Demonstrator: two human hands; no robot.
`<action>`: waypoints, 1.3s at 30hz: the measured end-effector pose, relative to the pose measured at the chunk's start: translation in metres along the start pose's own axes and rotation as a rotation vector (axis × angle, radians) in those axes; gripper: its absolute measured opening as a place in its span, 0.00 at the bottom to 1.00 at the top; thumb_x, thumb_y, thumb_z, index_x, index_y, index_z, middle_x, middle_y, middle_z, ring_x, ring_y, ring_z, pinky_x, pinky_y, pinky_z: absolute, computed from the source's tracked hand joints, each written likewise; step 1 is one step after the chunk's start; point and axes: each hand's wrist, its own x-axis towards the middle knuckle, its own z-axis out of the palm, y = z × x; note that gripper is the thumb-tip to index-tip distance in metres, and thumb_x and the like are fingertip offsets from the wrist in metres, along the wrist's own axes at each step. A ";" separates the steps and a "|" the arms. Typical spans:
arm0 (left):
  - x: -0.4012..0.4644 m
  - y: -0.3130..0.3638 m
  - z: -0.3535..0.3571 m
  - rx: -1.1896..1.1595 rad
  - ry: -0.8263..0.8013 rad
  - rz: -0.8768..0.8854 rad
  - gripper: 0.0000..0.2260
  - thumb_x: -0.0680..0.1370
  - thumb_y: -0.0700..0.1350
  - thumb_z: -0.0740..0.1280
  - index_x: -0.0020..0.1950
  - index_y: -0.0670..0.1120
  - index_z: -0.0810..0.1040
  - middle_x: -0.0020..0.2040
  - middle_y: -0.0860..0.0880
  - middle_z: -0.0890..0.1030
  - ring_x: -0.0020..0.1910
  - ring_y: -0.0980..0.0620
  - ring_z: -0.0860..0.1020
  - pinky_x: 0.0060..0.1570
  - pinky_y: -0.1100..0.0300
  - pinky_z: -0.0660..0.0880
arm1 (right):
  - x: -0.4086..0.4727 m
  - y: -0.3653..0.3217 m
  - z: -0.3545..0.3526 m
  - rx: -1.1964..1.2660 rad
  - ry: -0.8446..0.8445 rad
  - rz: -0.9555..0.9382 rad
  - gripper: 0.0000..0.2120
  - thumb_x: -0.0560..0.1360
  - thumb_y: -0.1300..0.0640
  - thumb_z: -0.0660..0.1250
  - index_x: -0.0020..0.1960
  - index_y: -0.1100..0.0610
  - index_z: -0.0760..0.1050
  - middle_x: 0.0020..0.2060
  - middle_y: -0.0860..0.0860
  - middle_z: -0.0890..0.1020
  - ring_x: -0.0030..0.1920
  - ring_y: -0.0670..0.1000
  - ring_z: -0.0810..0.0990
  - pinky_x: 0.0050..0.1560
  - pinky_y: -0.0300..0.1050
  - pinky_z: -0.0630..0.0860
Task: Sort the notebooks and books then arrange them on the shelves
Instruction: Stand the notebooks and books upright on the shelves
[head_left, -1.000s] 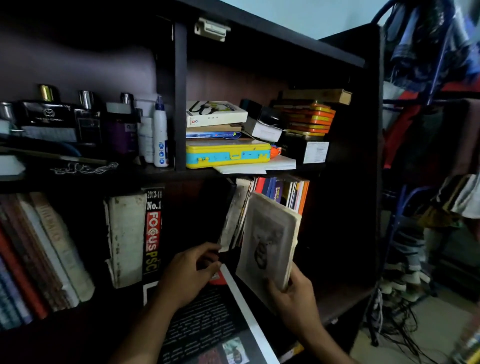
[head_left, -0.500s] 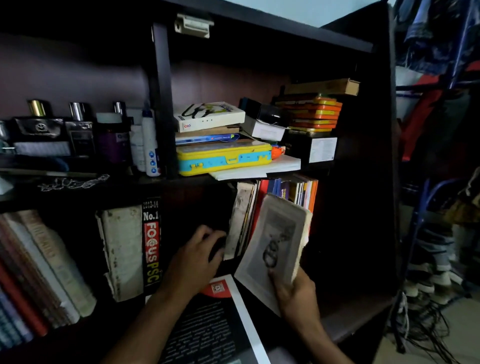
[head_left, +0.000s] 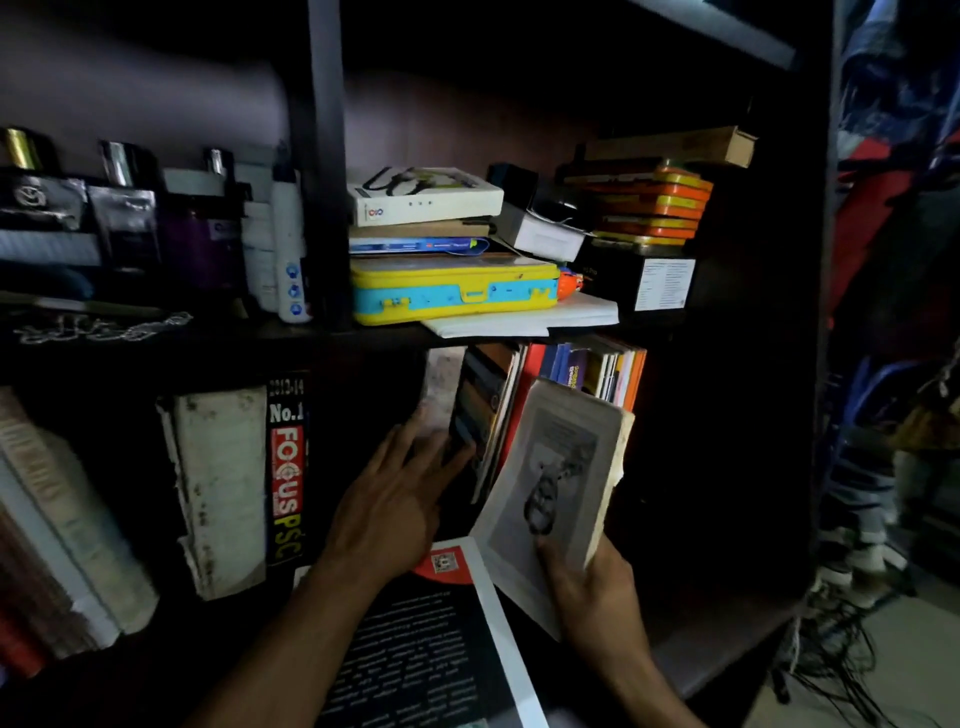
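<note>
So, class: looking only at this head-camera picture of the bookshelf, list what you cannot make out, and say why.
- Head view: the text on the grey book in the right hand is too small and blurred.
- The black magazine is cut off by the bottom edge.
- The left hand hides the feet of the leaning books.
- The old books on the left are blurred and dark.

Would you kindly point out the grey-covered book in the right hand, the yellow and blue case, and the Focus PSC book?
Grey-covered book (head_left: 558, 483), head view, middle of its front cover.
Yellow and blue case (head_left: 457, 293), head view, its blue front band.
Focus PSC book (head_left: 285, 467), head view, red part of its spine.
</note>
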 end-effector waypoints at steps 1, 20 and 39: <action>-0.002 -0.004 -0.001 0.007 -0.014 -0.055 0.40 0.70 0.47 0.74 0.80 0.53 0.63 0.77 0.44 0.67 0.80 0.38 0.53 0.78 0.44 0.52 | -0.001 -0.002 -0.001 -0.013 -0.008 -0.004 0.06 0.78 0.54 0.70 0.49 0.43 0.78 0.46 0.28 0.82 0.47 0.33 0.82 0.44 0.28 0.76; -0.005 -0.019 -0.011 -0.448 0.451 -0.595 0.41 0.70 0.36 0.77 0.78 0.50 0.60 0.83 0.44 0.48 0.81 0.43 0.50 0.75 0.49 0.60 | 0.070 -0.041 0.064 -0.276 -0.166 -0.068 0.20 0.81 0.58 0.64 0.73 0.53 0.67 0.60 0.52 0.81 0.58 0.53 0.82 0.50 0.38 0.78; -0.010 -0.013 -0.009 -0.738 -0.137 -0.781 0.36 0.78 0.63 0.64 0.80 0.49 0.60 0.76 0.44 0.69 0.73 0.45 0.69 0.67 0.54 0.69 | 0.104 -0.061 0.076 -0.794 -0.360 -0.098 0.25 0.77 0.39 0.66 0.64 0.56 0.69 0.51 0.55 0.81 0.50 0.59 0.82 0.46 0.52 0.79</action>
